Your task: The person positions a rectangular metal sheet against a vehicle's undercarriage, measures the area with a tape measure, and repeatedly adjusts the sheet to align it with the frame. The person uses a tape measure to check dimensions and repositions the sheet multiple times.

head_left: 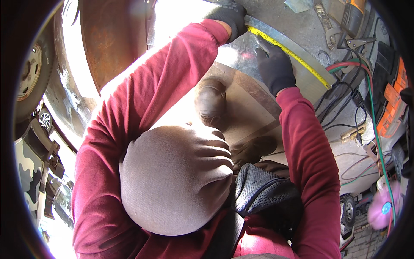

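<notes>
A yellow tape measure [293, 55] is drawn out along a shiny sheet of metal [241, 56], running from upper middle down to the right. At its upper left end, my left hand [228, 16], in a dark glove, is closed around the tape's end and the sheet's edge; its fingers are partly hidden. My right hand [276, 69], also in a dark glove, rests over the sheet just below the tape. Its fingers are bent together, with the tips near the sheet; whatever they hold is too small to make out.
Cables [345, 95] and a green hose [374, 112] lie at the right, near locking pliers [360, 42] and an orange-and-black power tool [353, 17]. A rusty panel [114, 39] stands at the left. A boot [210, 101] and a rounded grey cloth shape [177, 181] occupy the middle.
</notes>
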Action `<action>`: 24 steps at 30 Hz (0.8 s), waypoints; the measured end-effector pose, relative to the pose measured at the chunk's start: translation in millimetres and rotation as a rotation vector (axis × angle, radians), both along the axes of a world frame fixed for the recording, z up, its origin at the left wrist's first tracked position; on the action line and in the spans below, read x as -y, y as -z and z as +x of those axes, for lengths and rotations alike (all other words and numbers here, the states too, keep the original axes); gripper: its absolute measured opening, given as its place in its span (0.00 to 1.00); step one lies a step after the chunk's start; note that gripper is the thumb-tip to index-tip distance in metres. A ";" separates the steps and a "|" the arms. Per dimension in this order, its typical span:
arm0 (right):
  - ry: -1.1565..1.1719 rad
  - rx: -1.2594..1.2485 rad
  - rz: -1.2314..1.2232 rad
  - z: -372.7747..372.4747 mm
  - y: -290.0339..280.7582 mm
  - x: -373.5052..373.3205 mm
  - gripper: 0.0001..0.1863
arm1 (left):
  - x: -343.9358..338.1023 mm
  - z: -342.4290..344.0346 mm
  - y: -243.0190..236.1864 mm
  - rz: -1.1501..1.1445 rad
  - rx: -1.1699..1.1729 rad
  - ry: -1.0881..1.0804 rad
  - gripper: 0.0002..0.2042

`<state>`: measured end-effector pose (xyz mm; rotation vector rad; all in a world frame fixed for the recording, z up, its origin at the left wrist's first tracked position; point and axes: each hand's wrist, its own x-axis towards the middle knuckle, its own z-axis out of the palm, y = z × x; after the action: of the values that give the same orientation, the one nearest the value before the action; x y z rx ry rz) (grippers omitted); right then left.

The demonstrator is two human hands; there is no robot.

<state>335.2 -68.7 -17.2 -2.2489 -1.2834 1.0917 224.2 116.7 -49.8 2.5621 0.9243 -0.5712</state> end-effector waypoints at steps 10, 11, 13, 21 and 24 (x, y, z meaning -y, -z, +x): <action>-0.007 0.010 0.010 -0.3 1.6 0.9 0.26 | -0.3 0.2 3.3 0.003 -0.005 0.007 0.17; -0.009 0.015 0.005 -0.5 0.9 0.9 0.25 | -0.2 0.3 2.4 0.001 -0.012 0.006 0.17; -0.015 0.029 0.011 -0.9 0.3 1.2 0.25 | 0.1 -0.4 0.3 0.008 -0.009 0.013 0.16; -0.016 0.040 0.027 -2.0 2.9 1.9 0.25 | -0.6 1.0 -5.9 0.000 -0.025 0.031 0.17; -0.004 0.033 0.000 -3.6 0.4 2.1 0.24 | -0.4 2.4 -6.5 0.015 -0.050 0.066 0.17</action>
<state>331.6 -70.8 -17.6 -2.2748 -1.3018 1.0600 226.6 117.1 -43.3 2.6110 0.8660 -0.6520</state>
